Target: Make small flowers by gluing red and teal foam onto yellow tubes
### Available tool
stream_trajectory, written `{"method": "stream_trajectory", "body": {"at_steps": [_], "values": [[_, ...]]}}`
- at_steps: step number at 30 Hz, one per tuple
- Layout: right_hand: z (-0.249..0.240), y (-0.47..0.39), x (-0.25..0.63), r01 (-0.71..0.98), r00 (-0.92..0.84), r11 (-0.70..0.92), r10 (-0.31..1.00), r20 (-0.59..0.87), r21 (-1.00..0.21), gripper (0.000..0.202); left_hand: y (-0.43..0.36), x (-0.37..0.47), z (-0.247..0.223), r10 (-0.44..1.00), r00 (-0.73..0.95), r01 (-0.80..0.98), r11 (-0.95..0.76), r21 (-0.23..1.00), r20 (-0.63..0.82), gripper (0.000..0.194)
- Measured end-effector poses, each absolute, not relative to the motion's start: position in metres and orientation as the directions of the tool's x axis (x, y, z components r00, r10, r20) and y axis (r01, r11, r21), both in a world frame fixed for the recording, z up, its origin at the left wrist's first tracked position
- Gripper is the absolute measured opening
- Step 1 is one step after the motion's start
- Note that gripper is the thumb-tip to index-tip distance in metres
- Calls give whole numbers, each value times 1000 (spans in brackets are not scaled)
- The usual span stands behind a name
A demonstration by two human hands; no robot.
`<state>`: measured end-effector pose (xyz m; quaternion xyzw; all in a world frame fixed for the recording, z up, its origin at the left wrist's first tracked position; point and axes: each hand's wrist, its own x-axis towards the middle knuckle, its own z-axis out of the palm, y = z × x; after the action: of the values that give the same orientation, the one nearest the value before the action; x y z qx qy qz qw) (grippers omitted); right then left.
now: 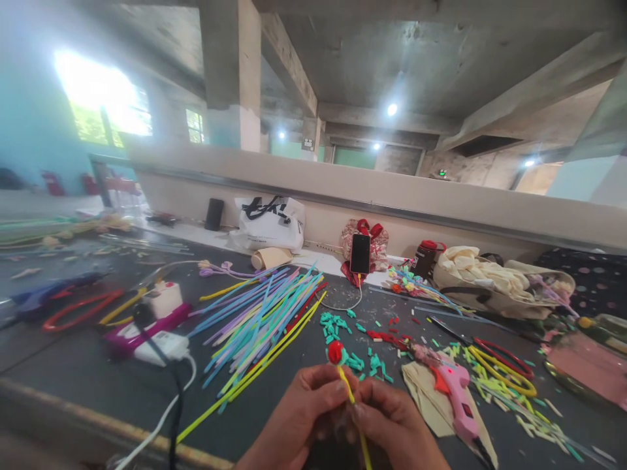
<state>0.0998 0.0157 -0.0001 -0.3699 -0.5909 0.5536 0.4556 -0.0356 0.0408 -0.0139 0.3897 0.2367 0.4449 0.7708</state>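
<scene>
At the front of the table, a yellow pipe-cleaner stem point(347, 384) stands tilted between my hands, with a small round red flower head point(336, 352) at its top. My left hand point(306, 408) pinches the stem just below the flower head. Slightly lower, the thumb and fingers of my right hand point(392, 418) are closed round the same stem. Short teal pieces point(353, 361) lie right behind the flower head. To the right of my right hand, a pink glue gun point(459, 395) rests on a beige cloth or paper sheet point(426, 395).
Long coloured pipe cleaners point(269, 326) are spread at centre left. Beside them sits a purple-and-white power strip point(147, 329) with cords. Scissors with yellow handles point(504, 372) lie right among cut green pieces point(529, 408). A phone point(360, 253), white bag point(272, 225) and cloth bag point(490, 281) stand behind.
</scene>
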Motion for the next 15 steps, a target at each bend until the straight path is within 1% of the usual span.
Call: {"method": "stream_trajectory", "body": {"at_steps": [3,5,10,13,15], "values": [[-1,16,97,-98,-319,-1,947,30,-995,29,40,-36,-14,899,435,-518,303,800,-60,15],[-2,16,95,-130,-321,-53,947,-9,-990,30,40,-37,-13,904,420,-515,311,799,-81,16],[-13,17,93,-184,-295,-66,955,-9,-981,32,40,-33,-13,930,362,-475,243,846,-63,16],[-20,18,92,-203,-293,-101,955,-38,-974,34,39,-31,-11,943,329,-476,217,852,-57,17],[-23,17,91,-221,-298,-89,954,-19,-971,35,38,-31,-9,950,306,-474,203,857,-55,17]]}}
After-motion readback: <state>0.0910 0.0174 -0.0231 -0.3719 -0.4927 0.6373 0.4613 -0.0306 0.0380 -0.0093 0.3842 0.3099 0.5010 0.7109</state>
